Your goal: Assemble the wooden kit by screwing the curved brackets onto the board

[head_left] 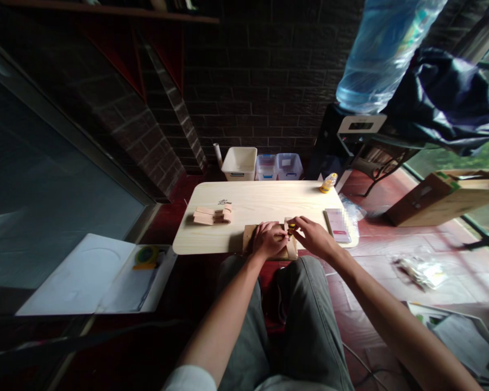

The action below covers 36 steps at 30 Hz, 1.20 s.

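My right hand point(311, 234) pinches a small tool with a yellow and black top point(292, 226), perhaps a short screwdriver, held upright over a tan strip point(292, 251). The strip lies on a brown board point(249, 234) at the table's front edge. Pressed against that board, my left hand point(270, 239) has its thumb and forefinger closed near the tool's lower end. Whatever sits between those fingertips is too small to make out. Farther left lie tan, strap-like pieces point(204, 215), with several small dark metal parts point(224, 202) behind them.
The pale table point(264, 198) carries a clear bottle with a yellow base point(328, 183) and a flat tablet-like object point(338, 225) at right. Plastic bins point(239, 163) stand behind. An open white box point(106, 277) is at left, a cardboard carton point(427, 201) at right.
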Available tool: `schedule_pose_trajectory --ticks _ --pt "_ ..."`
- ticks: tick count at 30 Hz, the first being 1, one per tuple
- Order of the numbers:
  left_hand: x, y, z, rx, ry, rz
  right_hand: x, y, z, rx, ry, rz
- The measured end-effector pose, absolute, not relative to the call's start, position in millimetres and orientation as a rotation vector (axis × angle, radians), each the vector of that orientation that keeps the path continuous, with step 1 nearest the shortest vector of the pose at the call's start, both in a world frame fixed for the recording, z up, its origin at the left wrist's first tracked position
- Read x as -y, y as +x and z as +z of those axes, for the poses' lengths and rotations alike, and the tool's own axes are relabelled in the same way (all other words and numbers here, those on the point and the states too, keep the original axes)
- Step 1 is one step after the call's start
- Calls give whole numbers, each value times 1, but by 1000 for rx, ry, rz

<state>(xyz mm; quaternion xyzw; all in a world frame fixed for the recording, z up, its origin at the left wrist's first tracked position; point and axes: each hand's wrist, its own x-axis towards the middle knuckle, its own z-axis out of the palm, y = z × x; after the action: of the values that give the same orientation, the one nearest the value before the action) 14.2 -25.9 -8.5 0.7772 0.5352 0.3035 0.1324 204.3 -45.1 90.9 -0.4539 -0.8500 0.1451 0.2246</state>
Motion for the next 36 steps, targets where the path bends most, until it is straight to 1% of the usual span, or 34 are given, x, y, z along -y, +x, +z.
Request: schedule_pose_trajectory --ticks 12,25,30,36 --pt "28 14 1 -1557 2215 801 46 192 110 2596 -1462 202" --pt "29 13 0 -1563 2189 815 50 184 110 2645 -1662 94" --pt "29 12 1 -1521 2212 818 51 181 122 2648 -1610 181" --pt "31 12 2 -1524 2227 843 53 183 129 2727 -1466 156"
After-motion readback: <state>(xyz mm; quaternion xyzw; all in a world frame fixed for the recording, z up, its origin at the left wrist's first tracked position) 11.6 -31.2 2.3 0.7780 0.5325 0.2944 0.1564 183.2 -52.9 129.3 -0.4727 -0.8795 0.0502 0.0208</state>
